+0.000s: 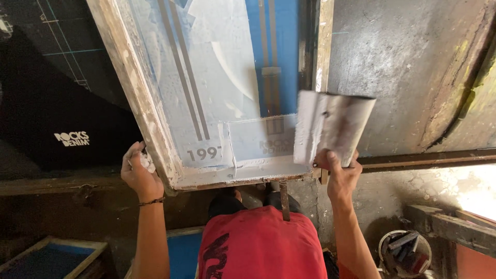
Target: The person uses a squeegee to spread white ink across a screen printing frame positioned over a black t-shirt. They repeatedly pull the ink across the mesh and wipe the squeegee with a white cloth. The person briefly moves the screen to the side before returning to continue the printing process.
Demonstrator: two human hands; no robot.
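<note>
at lower left, the left hand has its fingers clenched on the frame corner and a rag. right of centre, the right hand grips a squeegee over the mesh. wet ink may drip if it tilts.

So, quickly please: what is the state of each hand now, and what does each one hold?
Left hand: closed on the corner of the paint-smeared wooden printing screen frame.
Right hand: closed on the flat white-stained squeegee blade.
</note>
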